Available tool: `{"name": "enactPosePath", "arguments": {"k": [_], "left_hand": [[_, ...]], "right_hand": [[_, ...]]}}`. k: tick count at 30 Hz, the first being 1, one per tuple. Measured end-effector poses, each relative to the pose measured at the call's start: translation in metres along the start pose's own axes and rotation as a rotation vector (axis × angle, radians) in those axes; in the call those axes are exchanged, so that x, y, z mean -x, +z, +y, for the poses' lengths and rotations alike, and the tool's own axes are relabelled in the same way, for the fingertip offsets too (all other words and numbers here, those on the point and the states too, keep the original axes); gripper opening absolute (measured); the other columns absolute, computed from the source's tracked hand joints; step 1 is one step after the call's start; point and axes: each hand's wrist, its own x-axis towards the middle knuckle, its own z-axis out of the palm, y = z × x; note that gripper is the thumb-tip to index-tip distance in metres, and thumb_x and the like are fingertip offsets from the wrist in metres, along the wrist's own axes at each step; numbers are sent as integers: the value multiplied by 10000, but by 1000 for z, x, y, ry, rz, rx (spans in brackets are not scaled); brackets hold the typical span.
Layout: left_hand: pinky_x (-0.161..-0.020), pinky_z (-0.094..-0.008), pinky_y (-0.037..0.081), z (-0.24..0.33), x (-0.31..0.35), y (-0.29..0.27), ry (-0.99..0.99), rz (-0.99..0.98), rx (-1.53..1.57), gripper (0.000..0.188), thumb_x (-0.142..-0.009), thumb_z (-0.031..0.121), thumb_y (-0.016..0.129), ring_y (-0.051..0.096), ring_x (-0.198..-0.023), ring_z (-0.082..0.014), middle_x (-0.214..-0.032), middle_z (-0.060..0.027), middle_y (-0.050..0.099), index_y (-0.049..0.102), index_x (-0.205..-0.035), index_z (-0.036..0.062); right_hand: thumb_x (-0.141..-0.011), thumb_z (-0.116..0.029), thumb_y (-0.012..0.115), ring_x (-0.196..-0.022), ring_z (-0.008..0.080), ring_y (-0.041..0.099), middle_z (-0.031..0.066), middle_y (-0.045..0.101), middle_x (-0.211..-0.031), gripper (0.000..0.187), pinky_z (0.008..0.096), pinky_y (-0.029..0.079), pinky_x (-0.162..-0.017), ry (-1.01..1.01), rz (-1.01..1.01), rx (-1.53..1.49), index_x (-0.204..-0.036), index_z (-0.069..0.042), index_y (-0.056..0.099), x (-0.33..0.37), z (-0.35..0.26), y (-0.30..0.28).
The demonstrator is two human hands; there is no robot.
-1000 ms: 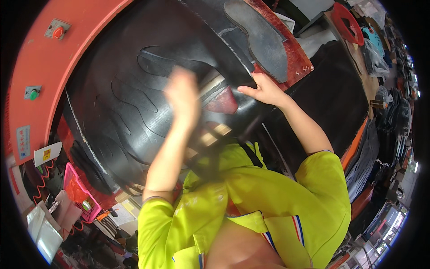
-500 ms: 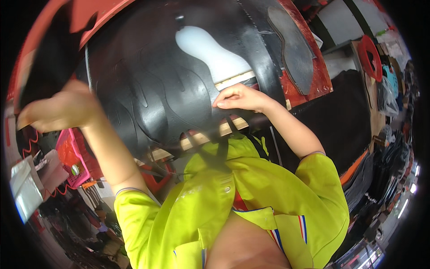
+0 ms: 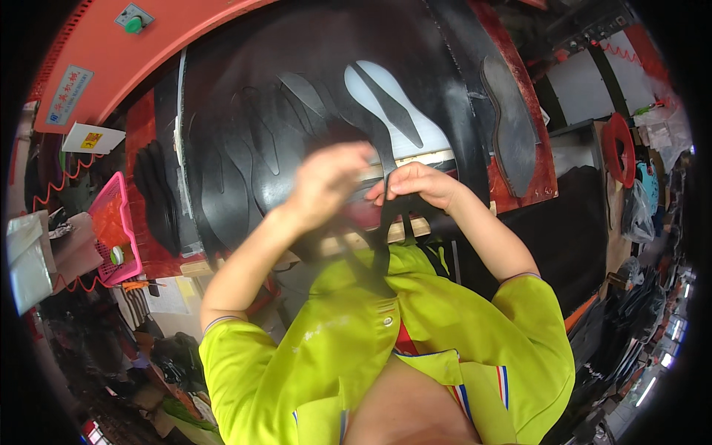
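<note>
Swung in from the far left, left hand (image 3: pixel 326 182) joins right hand (image 3: pixel 415 185), fingers pinching the black strip (image 3: pixel 383 237); pull evenly.

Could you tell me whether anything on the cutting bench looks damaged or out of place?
Nothing looks damaged. The black rubber sheet has sole-shaped holes, one showing the white board beneath, which look cut on purpose. Both hands, left hand and right hand, hold a thin black leftover strip hanging down.

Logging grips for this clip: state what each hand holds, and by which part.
Right hand pinches the black rubber offcut strip at its upper end. Left hand is blurred; its hold cannot be told.
</note>
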Motion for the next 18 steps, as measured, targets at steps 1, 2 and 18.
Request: {"name": "enactPosePath", "arguments": {"k": [1, 2, 18], "left_hand": [[-918, -379, 463, 8, -11, -24, -38, 208, -153, 134, -876, 143, 589, 569, -1151, -234, -1101, -100, 659, 634, -981, 72], [-916, -363, 472, 15, -29, -57, 64, 411, -231, 201, -967, 191, 523, 622, -1033, -234, -1081, -115, 670, 631, -981, 22], [-992, -485, 446, -3, 79, -85, 403, -384, -588, 394, -764, 413, 716, 568, -1163, -325, -1188, -130, 607, 659, -1010, 111]], "right_hand": [[-829, -160, 716, -951, 191, 631, 94, 676, -1007, 217, 294, 479, -883, -36, 76, 116, -988, -16, 684, 5, -4, 9], [-832, -168, 720, -980, 196, 620, 90, 664, -1044, 249, 297, 475, -893, -79, 145, 228, -1024, -16, 679, 9, -7, 20], [-805, -172, 710, -873, 125, 616, 40, 697, -932, 219, 261, 464, -801, 224, -15, -4, -974, -32, 719, -99, 34, 82]]}}
